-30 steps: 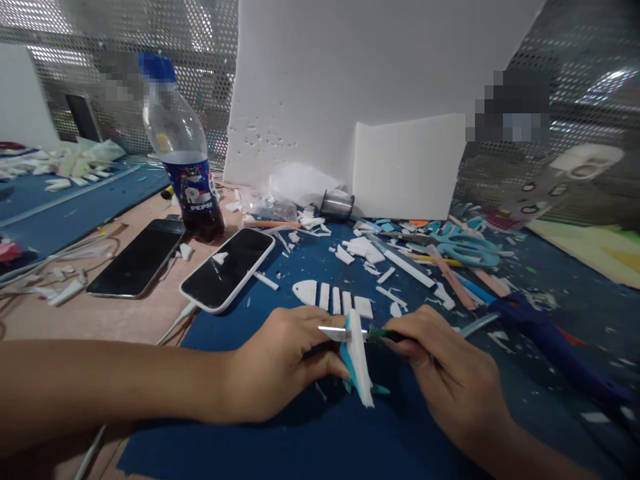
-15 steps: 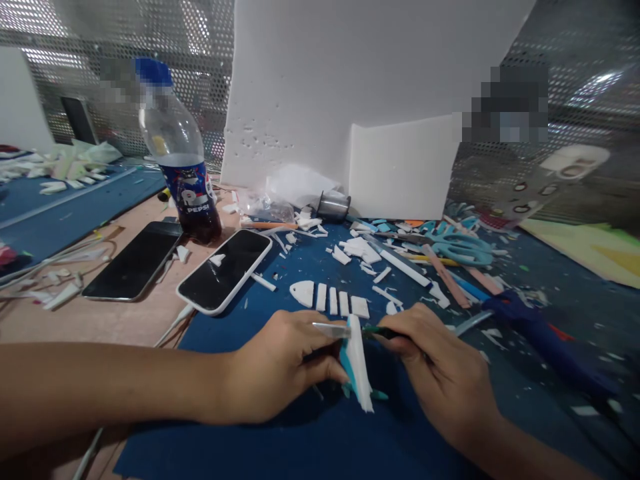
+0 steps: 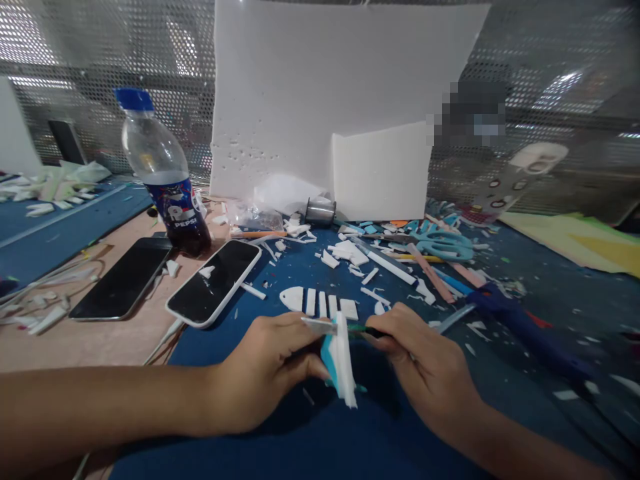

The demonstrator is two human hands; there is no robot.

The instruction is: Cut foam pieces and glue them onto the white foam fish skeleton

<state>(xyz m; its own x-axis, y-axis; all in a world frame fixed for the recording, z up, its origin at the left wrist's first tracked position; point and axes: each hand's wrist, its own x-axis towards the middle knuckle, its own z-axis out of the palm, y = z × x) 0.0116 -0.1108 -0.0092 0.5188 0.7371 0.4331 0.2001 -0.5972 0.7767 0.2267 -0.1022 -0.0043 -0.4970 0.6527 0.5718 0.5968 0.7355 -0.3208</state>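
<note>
My left hand (image 3: 265, 373) is closed on a foam piece (image 3: 344, 360), white along the near edge and teal on its side, held upright above the blue mat. My right hand (image 3: 425, 363) grips a knife (image 3: 321, 325) with a dark green handle. The knife's flat blade lies across the upper part of the foam piece, its tip out on the left by my left fingers. Just behind, white foam strips and a pointed head piece (image 3: 293, 299) lie in a row like a fish.
Two phones (image 3: 214, 283) and a Pepsi bottle (image 3: 175, 213) stand or lie at left. Foam scraps, light-blue scissors (image 3: 443, 245) and a dark-blue glue gun (image 3: 530, 333) are at right. White foam boards (image 3: 320, 87) and a grey spool (image 3: 321, 212) are behind.
The view has shifted, so the scene sits farther left. The foam piece appears turned slightly, and its top now overlaps the row of strips. Both hands keep their grips.
</note>
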